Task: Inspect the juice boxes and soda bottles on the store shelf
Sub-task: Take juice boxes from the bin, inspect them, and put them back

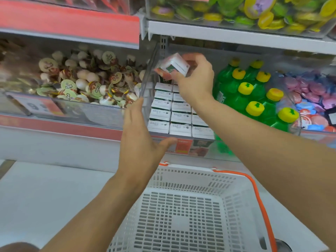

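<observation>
My right hand [195,77] grips a small white and green juice box [174,65], lifted and tilted above the rows of several juice boxes [174,115] standing in a clear shelf bin. To their right stand several green soda bottles [254,95] with yellow caps. My left hand [140,137] is held flat with straight fingers in front of the bin's left corner, its thumb near the shelf's front strip, holding nothing.
A white plastic basket [183,206] with an orange handle [258,195] sits below the shelf. A bin of small jelly cups [87,80] is at the left, pink and blue cups [312,99] at the far right. Yellow and green packs fill the upper shelf [236,35].
</observation>
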